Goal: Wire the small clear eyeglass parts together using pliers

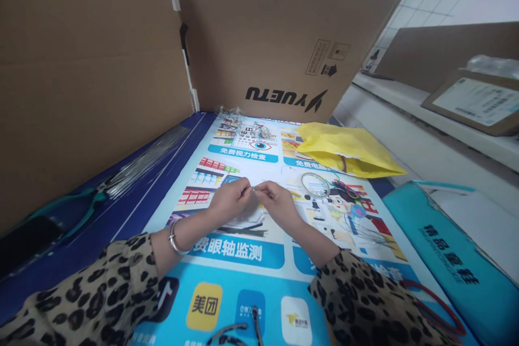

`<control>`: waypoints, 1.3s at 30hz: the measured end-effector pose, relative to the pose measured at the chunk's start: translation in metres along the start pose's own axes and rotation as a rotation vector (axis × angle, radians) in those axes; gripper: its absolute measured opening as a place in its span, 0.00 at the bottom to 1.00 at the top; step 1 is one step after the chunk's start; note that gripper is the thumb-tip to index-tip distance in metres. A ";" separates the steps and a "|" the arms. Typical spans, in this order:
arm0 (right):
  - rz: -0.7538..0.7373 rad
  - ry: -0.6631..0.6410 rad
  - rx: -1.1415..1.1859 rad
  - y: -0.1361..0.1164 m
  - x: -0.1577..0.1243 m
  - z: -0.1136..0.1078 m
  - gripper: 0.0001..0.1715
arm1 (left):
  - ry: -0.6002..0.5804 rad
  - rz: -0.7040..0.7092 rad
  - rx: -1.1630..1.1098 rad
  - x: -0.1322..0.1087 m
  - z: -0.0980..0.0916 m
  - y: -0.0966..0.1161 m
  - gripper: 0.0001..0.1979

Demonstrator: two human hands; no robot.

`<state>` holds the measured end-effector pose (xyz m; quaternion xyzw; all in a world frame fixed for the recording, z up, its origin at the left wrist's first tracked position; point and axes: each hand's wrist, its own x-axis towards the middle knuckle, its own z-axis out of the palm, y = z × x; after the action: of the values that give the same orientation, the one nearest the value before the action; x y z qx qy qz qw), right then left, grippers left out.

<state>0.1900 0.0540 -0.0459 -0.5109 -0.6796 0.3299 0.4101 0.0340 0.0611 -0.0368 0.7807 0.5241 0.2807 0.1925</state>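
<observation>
Over the middle of the printed poster (259, 275), my left hand (230, 198) and my right hand (279, 204) meet fingertip to fingertip. Both are closed in a pinch on something tiny and pale between them, too small to name. Just below the hands, several dark thin strips (247, 231) lie on the poster. To the right of my right hand sit a clear ring-shaped roll (315, 185) and a tangle of coloured cords (344, 188). Thin wires (365, 230) lie nearer the poster's right side. A heap of fine wire pieces (259, 132) is beyond the hands.
Cardboard panels (251, 38) stand at the back and left. On the left lie a bundle of straight wires (148, 157) and teal-handled pliers (87, 211). A yellow bag (344, 146), a teal shoebox (450, 259) and a red loop-shaped handle (438, 303) are right. Dark-framed glasses (235, 330) lie close by.
</observation>
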 end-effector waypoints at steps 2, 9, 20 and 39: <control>0.000 -0.006 -0.018 0.000 0.000 0.000 0.06 | 0.028 0.008 0.042 -0.001 0.001 0.000 0.11; 0.004 -0.007 -0.045 -0.002 0.000 0.001 0.05 | 0.088 0.030 0.115 -0.003 0.004 -0.002 0.11; 0.052 0.056 0.053 -0.002 -0.003 0.003 0.06 | -0.016 0.028 -0.218 0.005 -0.006 -0.005 0.09; 0.295 0.253 0.553 -0.003 0.002 -0.001 0.14 | 0.089 -0.161 -0.638 0.004 -0.005 -0.010 0.17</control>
<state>0.1893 0.0555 -0.0418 -0.5102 -0.4269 0.4914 0.5621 0.0248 0.0683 -0.0379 0.6240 0.4777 0.4483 0.4259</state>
